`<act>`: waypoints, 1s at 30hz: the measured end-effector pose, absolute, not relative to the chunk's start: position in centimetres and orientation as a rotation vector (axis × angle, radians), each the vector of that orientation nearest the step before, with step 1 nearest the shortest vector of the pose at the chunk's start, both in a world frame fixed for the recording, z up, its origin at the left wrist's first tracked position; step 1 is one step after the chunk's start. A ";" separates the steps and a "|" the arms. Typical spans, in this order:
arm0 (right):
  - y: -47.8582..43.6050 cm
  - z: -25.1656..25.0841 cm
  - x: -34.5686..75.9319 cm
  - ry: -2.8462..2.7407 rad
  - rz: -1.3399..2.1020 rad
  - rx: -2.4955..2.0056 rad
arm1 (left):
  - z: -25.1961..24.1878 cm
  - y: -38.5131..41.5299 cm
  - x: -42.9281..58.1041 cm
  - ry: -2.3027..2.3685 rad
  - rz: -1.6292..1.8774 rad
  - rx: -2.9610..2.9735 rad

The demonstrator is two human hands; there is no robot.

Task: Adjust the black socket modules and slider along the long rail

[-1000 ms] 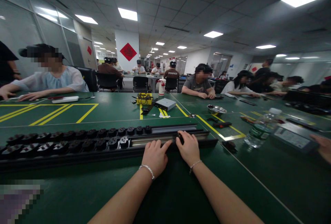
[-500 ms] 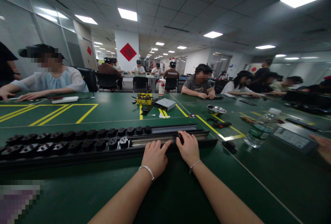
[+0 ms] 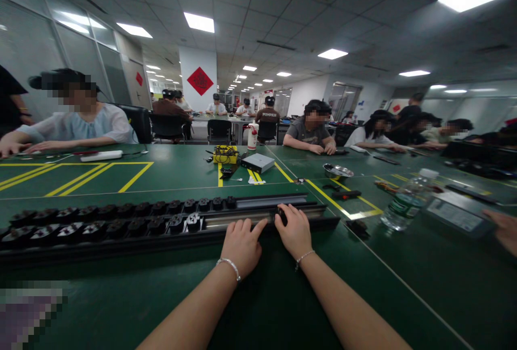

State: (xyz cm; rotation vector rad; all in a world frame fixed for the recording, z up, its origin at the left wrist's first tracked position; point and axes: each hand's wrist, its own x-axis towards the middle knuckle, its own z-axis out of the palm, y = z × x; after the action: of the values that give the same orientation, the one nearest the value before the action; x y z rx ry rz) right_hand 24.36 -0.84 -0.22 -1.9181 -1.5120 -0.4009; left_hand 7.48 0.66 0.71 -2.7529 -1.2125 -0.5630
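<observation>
A long black rail (image 3: 258, 215) lies across the green table in front of me, its left half filled with several small black sliders (image 3: 121, 221). My left hand (image 3: 242, 245) rests on the rail's near edge with fingers curled and thumb stretched toward the right. My right hand (image 3: 296, 229) is pinched on one small black slider (image 3: 281, 214) sitting in the rail's channel. Both wrists wear thin bracelets.
A plastic water bottle (image 3: 407, 200) lies on the table to the right, by a grey device (image 3: 458, 213) and another person's hand (image 3: 503, 227). A yellow box (image 3: 225, 153), a grey box (image 3: 258, 162) and a metal bowl (image 3: 338, 170) sit farther back. Seated people ring the tables.
</observation>
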 end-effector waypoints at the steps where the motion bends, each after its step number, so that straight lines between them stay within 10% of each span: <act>1: -0.8 -0.2 24.4 -1.513 -0.402 -1.917 | 0.7 0.6 7.5 -1.214 -0.557 -2.753; 30: -0.6 -0.5 24.6 -1.506 -0.393 -1.909 | 1.0 0.6 7.4 -1.220 -0.527 -2.752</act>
State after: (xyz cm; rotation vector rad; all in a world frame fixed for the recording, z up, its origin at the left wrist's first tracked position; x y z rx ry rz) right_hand 24.64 -0.64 -0.52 -1.9090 -1.5060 -0.3933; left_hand 7.42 0.56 0.96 -2.7517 -1.2199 -0.5266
